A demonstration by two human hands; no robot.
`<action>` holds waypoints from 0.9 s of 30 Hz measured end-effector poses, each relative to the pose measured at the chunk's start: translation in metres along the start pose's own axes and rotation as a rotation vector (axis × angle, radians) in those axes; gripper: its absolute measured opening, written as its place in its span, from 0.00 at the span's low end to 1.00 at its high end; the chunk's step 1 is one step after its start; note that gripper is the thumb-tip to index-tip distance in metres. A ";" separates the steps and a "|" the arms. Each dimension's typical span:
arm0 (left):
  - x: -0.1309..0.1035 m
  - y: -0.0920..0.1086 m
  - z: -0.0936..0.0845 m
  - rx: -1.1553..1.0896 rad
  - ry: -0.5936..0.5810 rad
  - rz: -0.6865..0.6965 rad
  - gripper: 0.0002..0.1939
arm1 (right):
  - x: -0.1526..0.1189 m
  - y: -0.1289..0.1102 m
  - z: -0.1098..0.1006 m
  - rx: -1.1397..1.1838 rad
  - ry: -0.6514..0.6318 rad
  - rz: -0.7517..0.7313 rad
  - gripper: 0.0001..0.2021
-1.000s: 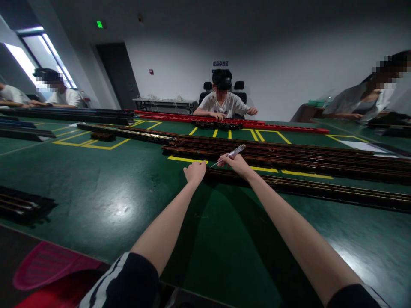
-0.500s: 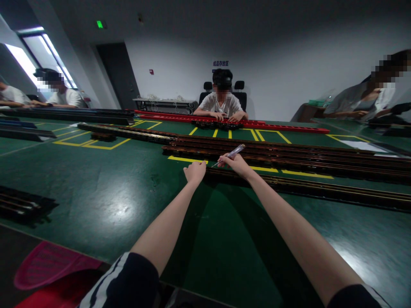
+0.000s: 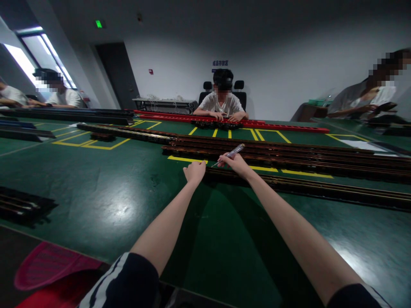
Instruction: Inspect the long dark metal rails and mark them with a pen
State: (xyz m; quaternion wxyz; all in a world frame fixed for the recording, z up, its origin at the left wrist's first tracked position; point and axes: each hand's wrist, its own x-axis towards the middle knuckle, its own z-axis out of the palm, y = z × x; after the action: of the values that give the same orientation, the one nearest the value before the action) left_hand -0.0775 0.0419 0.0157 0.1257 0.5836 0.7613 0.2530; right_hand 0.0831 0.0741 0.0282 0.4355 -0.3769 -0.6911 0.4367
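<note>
A screwdriver with a clear handle is gripped in my right hand, its thin shaft slanting down to the left. Its tip is at the near end of a long dark rail with brassy strips along it. My left hand is closed at the left end of that rail, fingers curled down over it. What those fingers pinch is hidden from me. Behind both hands lies a bundle of similar dark rails.
The green table carries yellow tape marks. More dark rails lie at the left edge. Across the table a person works beside red rails. A pink plastic chair stands at lower left. Other people sit left and right.
Both my hands and the screwdriver keep the same place. At far right, a person's hand has risen, holding a dark object.
</note>
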 end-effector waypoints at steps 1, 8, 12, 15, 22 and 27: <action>0.000 0.000 0.000 0.000 0.002 -0.003 0.24 | 0.000 -0.001 0.000 0.003 0.010 0.007 0.12; 0.000 -0.001 0.000 -0.014 0.017 0.002 0.24 | -0.002 -0.003 0.000 0.007 0.077 0.014 0.10; 0.000 -0.001 0.001 -0.030 0.000 0.007 0.24 | -0.002 -0.001 -0.003 0.009 0.110 0.018 0.11; 0.001 -0.001 0.000 -0.025 -0.002 0.004 0.23 | -0.003 -0.001 -0.007 -0.002 0.101 0.008 0.11; 0.002 -0.002 0.002 -0.033 -0.008 0.011 0.23 | -0.007 -0.003 -0.021 -0.017 0.043 0.041 0.11; 0.001 -0.003 0.003 -0.042 0.001 0.017 0.23 | -0.011 0.000 -0.023 -0.024 0.056 0.038 0.13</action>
State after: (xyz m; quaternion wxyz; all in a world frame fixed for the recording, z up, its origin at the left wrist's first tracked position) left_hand -0.0788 0.0430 0.0112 0.1356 0.5870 0.7509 0.2704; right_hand 0.1079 0.0702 0.0310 0.4418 -0.4071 -0.6766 0.4259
